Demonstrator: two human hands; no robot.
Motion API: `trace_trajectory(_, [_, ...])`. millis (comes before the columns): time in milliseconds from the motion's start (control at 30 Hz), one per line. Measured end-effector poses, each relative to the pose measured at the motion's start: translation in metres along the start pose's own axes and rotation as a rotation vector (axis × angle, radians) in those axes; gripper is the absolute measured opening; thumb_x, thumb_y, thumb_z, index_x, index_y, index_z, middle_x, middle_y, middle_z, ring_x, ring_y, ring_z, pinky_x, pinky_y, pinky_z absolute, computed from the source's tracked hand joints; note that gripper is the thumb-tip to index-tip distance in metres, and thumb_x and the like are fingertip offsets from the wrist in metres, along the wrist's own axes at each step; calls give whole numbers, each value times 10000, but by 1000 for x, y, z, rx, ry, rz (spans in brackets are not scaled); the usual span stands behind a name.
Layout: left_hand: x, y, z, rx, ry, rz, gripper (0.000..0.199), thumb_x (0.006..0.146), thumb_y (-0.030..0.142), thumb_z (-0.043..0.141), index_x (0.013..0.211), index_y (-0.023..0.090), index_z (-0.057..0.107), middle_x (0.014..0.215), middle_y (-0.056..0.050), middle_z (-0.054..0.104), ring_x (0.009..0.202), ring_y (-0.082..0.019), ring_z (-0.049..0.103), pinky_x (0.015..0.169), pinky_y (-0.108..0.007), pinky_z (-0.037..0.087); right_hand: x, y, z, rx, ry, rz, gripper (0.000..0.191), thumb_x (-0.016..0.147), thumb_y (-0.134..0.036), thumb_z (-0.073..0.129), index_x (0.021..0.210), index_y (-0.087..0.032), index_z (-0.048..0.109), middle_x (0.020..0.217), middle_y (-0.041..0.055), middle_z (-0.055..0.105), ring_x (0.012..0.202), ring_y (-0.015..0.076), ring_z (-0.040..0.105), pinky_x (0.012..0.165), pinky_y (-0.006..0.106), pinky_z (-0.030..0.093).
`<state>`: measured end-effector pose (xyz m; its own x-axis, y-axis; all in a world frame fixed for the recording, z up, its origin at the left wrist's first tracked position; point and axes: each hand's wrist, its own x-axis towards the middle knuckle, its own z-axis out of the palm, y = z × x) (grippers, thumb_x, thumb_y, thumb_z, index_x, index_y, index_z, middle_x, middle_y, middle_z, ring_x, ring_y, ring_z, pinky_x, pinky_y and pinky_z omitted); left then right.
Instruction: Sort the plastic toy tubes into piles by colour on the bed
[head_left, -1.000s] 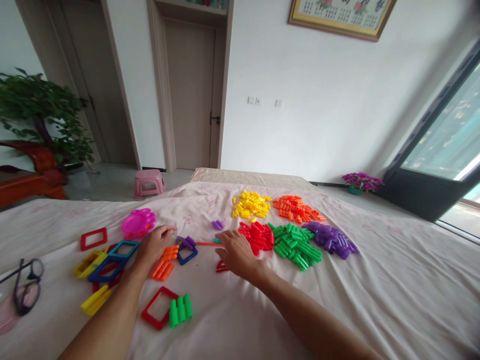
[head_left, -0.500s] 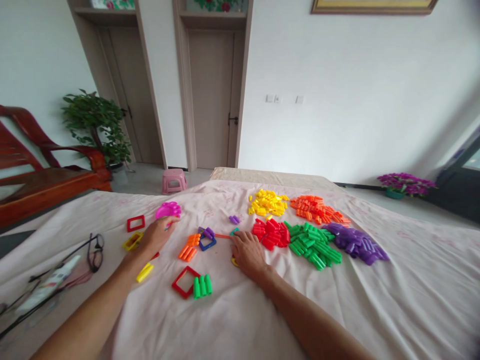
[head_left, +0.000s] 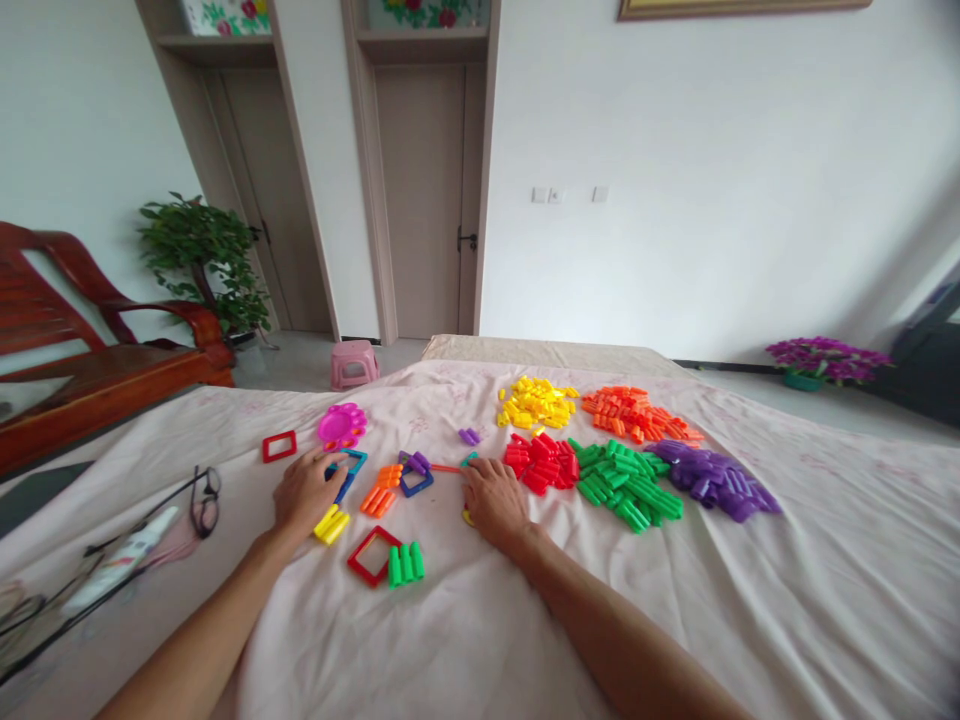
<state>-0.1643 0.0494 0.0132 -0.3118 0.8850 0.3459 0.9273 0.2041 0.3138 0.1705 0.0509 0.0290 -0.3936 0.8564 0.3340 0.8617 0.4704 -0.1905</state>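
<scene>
My left hand has its fingers closed on the near-left side of a blue square frame. Just below it lie joined yellow tubes, and a pink flower-shaped tray sits beyond it. My right hand rests on the cloth, fingers stretched forward and slightly bent. A teal piece, a thin orange strip and a yellow piece peek out beside it, partly covered. Between the hands are orange tubes and a dark blue frame with purple tubes against it.
Tube heaps lie to the right: yellow, orange, red, green and purple. Nearer are a red frame and green tubes. Glasses and a white tube lie left.
My left hand has drawn back from the pink tray toward me, and the blue frame now shows at its fingers. The yellow tubes sit further right. My right hand has stayed put.
</scene>
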Motion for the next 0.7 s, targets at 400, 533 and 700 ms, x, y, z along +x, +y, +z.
trace_trajectory(400, [24, 85, 28, -174, 51, -33, 440, 933, 432, 419, 1255, 240, 648, 1338, -122, 586, 1268, -285, 506, 1041, -455, 410, -2, 1, -1, 5, 2, 23, 298, 955, -296, 508, 1232, -276, 616, 1282, 43, 602, 1158, 236, 499, 980, 364, 377])
trace_trajectory(533, [-3, 67, 14, -231, -5, 246, 516, 903, 516, 470, 1357, 290, 564, 1463, -69, 494, 1387, -267, 399, 1131, -458, 328, -2, 2, -3, 4, 2, 31, 296, 966, -310, 495, 1235, -276, 615, 1294, 49, 593, 1159, 234, 502, 977, 360, 388])
trace_trajectory(700, [-70, 31, 5, -188, -158, 615, 901, 740, 710, 593, 1529, 366, 325, 1613, -83, 274, 1452, -377, 287, 1138, -526, 302, -1, 2, -3, 17, 4, 33, 312, 959, -300, 506, 1254, -259, 598, 1332, 57, 573, 1172, 242, 499, 990, 364, 392])
